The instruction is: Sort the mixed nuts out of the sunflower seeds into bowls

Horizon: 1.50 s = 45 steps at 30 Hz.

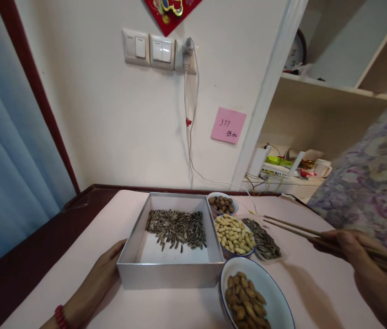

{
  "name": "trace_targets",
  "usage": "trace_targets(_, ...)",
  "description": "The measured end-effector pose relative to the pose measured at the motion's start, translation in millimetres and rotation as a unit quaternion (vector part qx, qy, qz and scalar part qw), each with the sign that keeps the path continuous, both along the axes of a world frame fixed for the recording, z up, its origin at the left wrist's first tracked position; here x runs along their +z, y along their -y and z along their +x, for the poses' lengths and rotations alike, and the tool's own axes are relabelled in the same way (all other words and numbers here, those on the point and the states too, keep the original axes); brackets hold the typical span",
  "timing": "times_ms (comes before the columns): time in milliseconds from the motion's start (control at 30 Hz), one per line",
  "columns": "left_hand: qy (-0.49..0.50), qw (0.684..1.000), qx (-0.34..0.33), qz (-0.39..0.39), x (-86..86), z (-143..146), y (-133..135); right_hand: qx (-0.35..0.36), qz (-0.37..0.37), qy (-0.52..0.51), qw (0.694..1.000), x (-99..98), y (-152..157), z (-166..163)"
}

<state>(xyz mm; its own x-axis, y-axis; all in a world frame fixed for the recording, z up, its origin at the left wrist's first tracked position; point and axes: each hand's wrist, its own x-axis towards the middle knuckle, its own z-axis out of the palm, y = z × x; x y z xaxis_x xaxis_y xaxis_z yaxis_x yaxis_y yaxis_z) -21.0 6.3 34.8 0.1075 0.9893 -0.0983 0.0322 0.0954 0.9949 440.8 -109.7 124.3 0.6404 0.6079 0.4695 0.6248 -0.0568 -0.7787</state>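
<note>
My left hand (101, 270) lies against the outer left wall of a silver-grey open box (171, 276), fingers stretched along it with the tips partly hidden. Striped sunflower seeds (180, 227) cover much of the box's white floor, mostly toward the back. Over on the right, my right hand (360, 258) grips a pair of brown chopsticks (294, 228). Their tips hang apart and hold nothing, just right of a clear tray (276, 259) of more sunflower seeds (264, 240).
Beside the box stand a blue-rimmed bowl (277, 297) of almonds, a bowl heaped with peanuts (235, 234), and a small bowl of round brown nuts (221, 204). A white cable (210, 179) runs from the wall socket to the table. A flowered cloth (368, 169) hangs at right.
</note>
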Motion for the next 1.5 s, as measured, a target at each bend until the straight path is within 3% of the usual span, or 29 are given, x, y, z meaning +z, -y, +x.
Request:
trace_targets(100, 0.013, 1.0, 0.016, -0.002, 4.3, 4, 2, 0.047, 0.059, -0.025, 0.997, -0.4, -14, -13)
trace_targets(200, 0.035, 0.999, 0.012, -0.01, 6.6, 7, 4, 0.158, 0.115, -0.042, 0.98, 10.3, -37, -46)
trace_targets(367, 0.076, 0.997, 0.015, -0.02, 1.1, 7, 4, 0.337, 0.051, 0.058, 0.938, 25.5, -85, -122)
trace_targets(433, 0.098, 0.995, 0.019, -0.028, -0.2, 9, 5, 0.413, 0.01, 0.062, 0.909, 23.1, -106, -149)
trace_targets(533, 0.118, 0.992, 0.016, -0.044, 0.5, 10, 7, 0.457, -0.02, 0.051, 0.888, 11.9, -140, -182)
trace_targets(733, 0.11, 0.994, 0.014, -0.017, 0.5, 9, 8, 0.483, -0.058, 0.026, 0.873, -9.8, -193, -219)
trace_targets(933, 0.138, 0.99, 0.008, -0.03, -8.0, 8, 6, 0.485, -0.085, 0.012, 0.87, -19.6, -209, -231)
trace_targets(1067, 0.126, 0.991, 0.008, -0.032, -10.7, 7, 5, 0.487, -0.09, -0.004, 0.869, -19.6, -205, -230)
trace_targets(1300, 0.091, 0.996, 0.016, -0.012, -1.1, 7, 7, 0.48, -0.067, -0.034, 0.874, -15.3, -193, -211)
trace_targets(1500, 0.101, 0.994, 0.009, -0.027, -2.4, 6, 6, 0.424, 0.009, -0.048, 0.905, 9.9, -142, -174)
